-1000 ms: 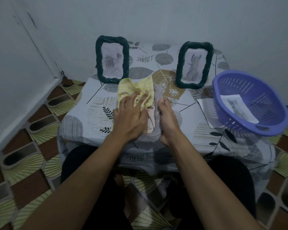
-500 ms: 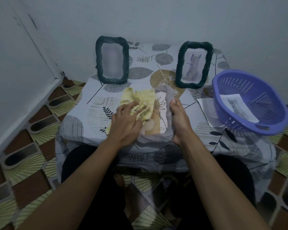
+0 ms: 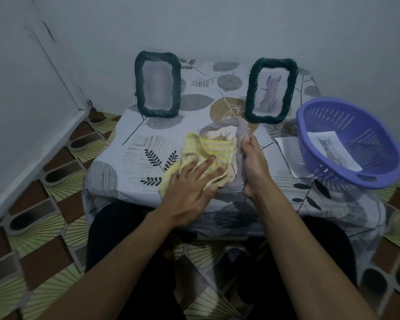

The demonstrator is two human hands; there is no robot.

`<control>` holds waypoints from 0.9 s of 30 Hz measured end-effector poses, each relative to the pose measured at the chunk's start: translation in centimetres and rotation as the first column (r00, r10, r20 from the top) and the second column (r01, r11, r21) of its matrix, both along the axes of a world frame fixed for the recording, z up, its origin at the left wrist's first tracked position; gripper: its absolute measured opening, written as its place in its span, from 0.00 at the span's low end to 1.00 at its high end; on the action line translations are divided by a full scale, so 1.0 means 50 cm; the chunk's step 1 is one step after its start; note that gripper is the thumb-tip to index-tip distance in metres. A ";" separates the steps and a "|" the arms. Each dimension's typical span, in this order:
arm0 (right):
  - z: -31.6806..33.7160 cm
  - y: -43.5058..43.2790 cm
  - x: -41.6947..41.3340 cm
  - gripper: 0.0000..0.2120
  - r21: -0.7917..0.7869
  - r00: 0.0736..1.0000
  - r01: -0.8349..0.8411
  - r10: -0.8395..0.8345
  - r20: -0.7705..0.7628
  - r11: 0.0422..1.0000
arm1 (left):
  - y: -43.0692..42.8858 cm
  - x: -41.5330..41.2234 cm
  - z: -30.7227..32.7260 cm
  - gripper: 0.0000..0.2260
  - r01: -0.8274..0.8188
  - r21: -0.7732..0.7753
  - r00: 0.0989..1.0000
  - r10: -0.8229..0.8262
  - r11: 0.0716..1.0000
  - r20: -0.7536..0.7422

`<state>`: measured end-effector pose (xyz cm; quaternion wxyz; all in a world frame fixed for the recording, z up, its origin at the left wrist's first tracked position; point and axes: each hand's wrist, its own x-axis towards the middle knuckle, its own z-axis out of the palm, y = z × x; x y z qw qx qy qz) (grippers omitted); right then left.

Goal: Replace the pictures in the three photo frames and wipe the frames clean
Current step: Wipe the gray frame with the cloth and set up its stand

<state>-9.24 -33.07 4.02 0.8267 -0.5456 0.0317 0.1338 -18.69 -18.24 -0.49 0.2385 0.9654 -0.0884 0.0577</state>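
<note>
A pale grey braided photo frame [image 3: 219, 128] lies on the low table near its front edge. My right hand [image 3: 252, 165] grips the frame's right side. A yellow striped cloth [image 3: 208, 150] covers most of the frame, and my left hand [image 3: 192, 185] presses it down with spread fingers. Two dark green braided frames stand upright at the back: the left frame [image 3: 157, 87] has a blurred picture, the right frame [image 3: 271, 90] shows a cat drawing.
The table [image 3: 116, 158] has a leaf-patterned cover. A purple plastic basket [image 3: 365, 162] holding a cat picture [image 3: 333, 152] sits at the right edge, over a loose sheet [image 3: 286, 153]. Walls close in behind and to the left. Patterned floor tiles surround the table.
The grey frame went from tilted up to lying flatter. My left hand slid the cloth down and to the right across it, and my right hand shifted along the frame's right side.
</note>
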 end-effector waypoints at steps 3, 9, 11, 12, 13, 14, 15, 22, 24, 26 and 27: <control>-0.001 -0.003 -0.010 0.16 -0.029 1.000 -0.021 0.021 -0.002 0.999 | 0.029 0.038 0.001 0.28 -0.115 -0.030 0.993 0.115 0.993 -0.008; 0.002 0.019 -0.034 0.13 -0.040 0.993 -0.090 0.092 0.070 0.995 | 0.043 0.114 0.051 0.23 -0.224 -0.157 0.973 0.231 0.962 0.026; 0.004 0.033 -0.033 0.11 -0.104 0.994 -0.021 0.031 0.101 0.994 | 0.026 0.107 0.055 0.23 -0.208 -0.212 0.976 0.217 0.955 0.019; 0.005 0.039 -0.032 0.12 -0.124 0.993 0.015 -0.001 0.116 0.992 | 0.017 0.101 0.049 0.25 -0.189 -0.224 0.980 0.197 0.956 0.014; 0.008 0.042 -0.030 0.12 -0.139 0.991 0.053 -0.035 0.130 0.989 | 0.007 0.094 0.040 0.26 -0.162 -0.219 0.986 0.167 0.962 0.006; 0.009 0.041 -0.026 0.10 -0.151 0.987 0.097 -0.075 0.145 0.984 | -0.003 0.083 0.028 0.28 -0.127 -0.210 0.992 0.129 0.970 -0.002; 0.007 0.037 -0.018 0.09 -0.162 0.981 0.142 -0.117 0.154 0.977 | -0.014 0.068 0.017 0.29 -0.090 -0.209 0.996 0.091 0.974 -0.002; 0.005 0.013 -0.009 0.08 -0.097 0.980 0.176 -0.165 0.112 0.979 | -0.015 0.024 0.036 0.22 -0.004 -0.341 0.980 -0.065 0.940 -0.190; 0.010 0.019 -0.018 0.08 -0.020 0.989 0.129 -0.127 0.074 0.991 | 0.001 0.059 0.037 0.23 0.011 -0.205 0.988 -0.043 0.979 -0.150; 0.014 0.030 -0.026 0.08 0.027 0.994 0.071 -0.073 0.083 0.997 | 0.014 0.096 0.026 0.29 -0.037 -0.123 0.999 0.032 0.992 -0.043; 0.015 0.037 -0.031 0.09 0.023 0.995 0.051 -0.053 0.089 0.998 | 0.019 0.111 0.024 0.31 -0.087 -0.131 0.996 0.087 0.987 -0.008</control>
